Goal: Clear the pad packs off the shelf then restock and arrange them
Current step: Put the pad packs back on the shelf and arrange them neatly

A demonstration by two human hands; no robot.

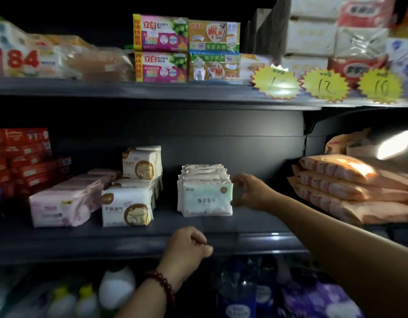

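Orange bags [350,180] right of green pad packs [205,198], red boxes [21,157] far left

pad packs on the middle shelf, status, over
Right hand pinches right edge of front green pad pack. Left hand curled, empty, by the shelf lip. White-brown packs stand apart to the left, nothing blocking.

Lighting is dim overall; the shelf back [221,138] and upper corners fall near black. A lamp [394,144] at the right edge glares onto the orange packs [350,171] and price tags [276,82]. The pad packs [205,198] at centre read sharp; edges bend, lower bottles [115,288] blur.
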